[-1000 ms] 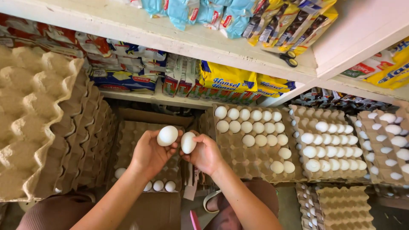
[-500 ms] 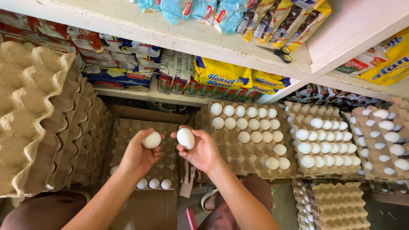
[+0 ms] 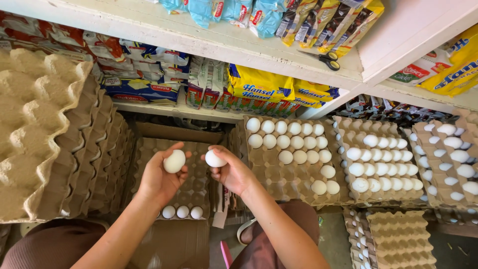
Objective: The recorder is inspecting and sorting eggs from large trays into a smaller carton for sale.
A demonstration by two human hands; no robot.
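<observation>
Both hands are raised side by side, each closed around one white egg. Left hand [image 3: 160,180] cups its egg [image 3: 174,161] in the palm, fingers curled beneath; right hand [image 3: 233,173] pinches the second egg [image 3: 215,159] between thumb and fingertips. Both eggs hang above a cardboard tray [image 3: 149,149] in a box, almost unfilled: three eggs [image 3: 182,212] sit along its near edge.

Just right, a second tray [image 3: 294,180] holds about sixteen eggs, mostly at its far edge and right side. Two fuller trays lie further right. A tall stack of empty trays [image 3: 45,129] stands at left. Shelves [image 3: 209,42] of snack packets run above, with scissors [image 3: 326,59] on the upper one.

Risk, as a judgement: the two eggs are close together and could knock and crack, and the pinched one could slip onto the tray below.
</observation>
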